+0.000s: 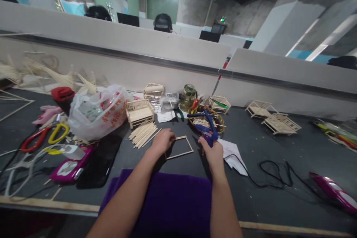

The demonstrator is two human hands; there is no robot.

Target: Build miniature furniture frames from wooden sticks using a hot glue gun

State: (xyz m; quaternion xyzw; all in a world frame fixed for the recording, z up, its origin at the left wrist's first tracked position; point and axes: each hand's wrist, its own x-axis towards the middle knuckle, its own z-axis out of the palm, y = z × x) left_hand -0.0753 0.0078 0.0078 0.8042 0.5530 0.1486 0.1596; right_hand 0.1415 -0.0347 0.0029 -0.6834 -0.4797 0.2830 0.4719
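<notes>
A rectangular frame of thin wooden sticks lies on the dark table. My left hand is closed at the frame's upper left corner, its fingertips pinching there. To the right of the frame, my right hand is wrapped round a blue glue gun, whose nozzle points up and left near a wicker basket. A black cable trails from the gun's side to the right. Loose wooden sticks lie in a pile left of my left hand.
Small stick-built furniture stands behind the pile, with more models at right. A plastic bag, scissors and a black phone are at left. A green jar stands behind. Purple cloth covers the front edge.
</notes>
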